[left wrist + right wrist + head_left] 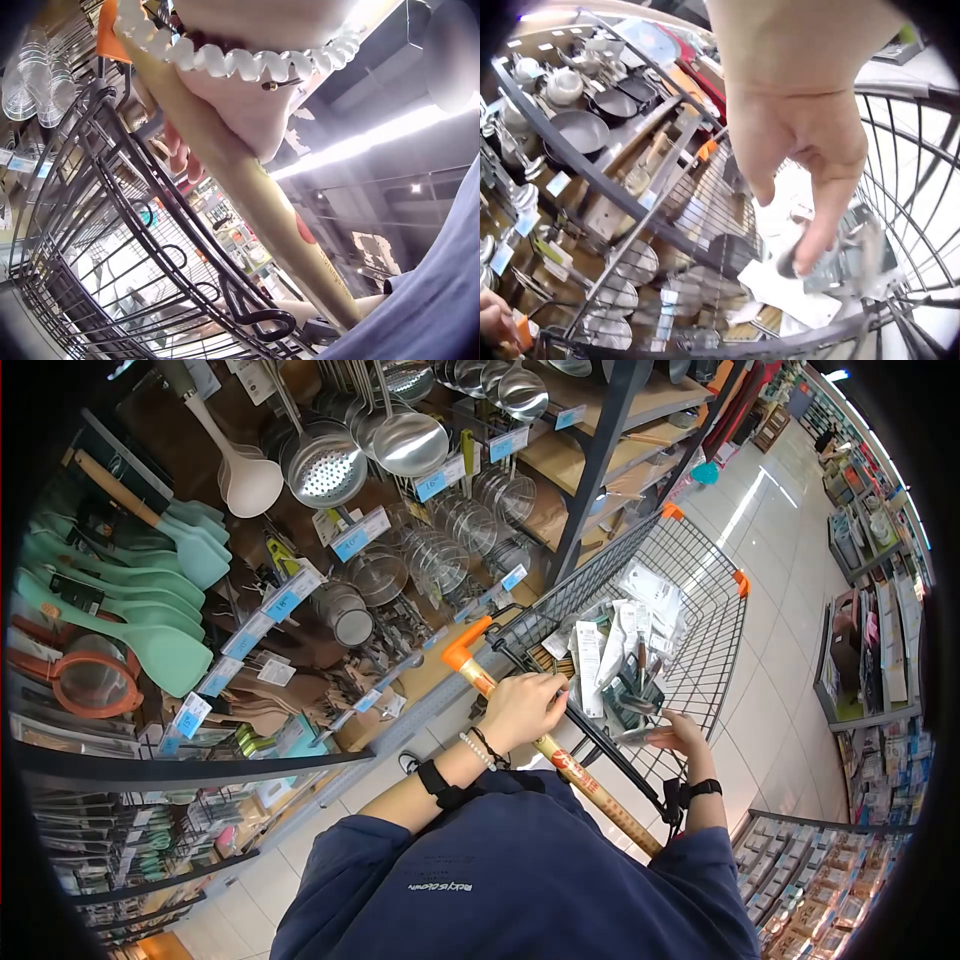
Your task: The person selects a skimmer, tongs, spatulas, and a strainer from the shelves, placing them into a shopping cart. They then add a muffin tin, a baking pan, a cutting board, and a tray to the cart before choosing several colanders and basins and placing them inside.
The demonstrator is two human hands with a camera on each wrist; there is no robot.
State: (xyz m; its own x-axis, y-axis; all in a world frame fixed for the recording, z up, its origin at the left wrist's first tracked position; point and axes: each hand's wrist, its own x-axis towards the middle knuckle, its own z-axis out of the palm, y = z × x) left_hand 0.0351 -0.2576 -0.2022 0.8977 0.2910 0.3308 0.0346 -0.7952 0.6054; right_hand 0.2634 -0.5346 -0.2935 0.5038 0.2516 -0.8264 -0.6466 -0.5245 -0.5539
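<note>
My left hand [525, 710] lies over the handle [605, 790] of a wire shopping cart [715, 650]. In the left wrist view its palm heel rests on the tan bar [251, 187] and its fingers [196, 166] hang over the far side. My right hand [687, 735] reaches down inside the cart, pinching a clear plastic package [640, 737] above the heap. The right wrist view shows its thumb [817, 244] pointing down beside a dark-edged item, with the other fingers partly hidden. Below lie white-labelled packets [588, 665] and a dark green-grey package [632, 695].
A rack of kitchen tools stands at the left: green spatulas [165, 650], a skimmer [325, 465], ladles [410, 442] and wire strainers [430, 560], with price tags. Pans [581, 131] sit on a farther shelf. A tiled aisle [770, 600] runs ahead; shelves [870, 650] line the right.
</note>
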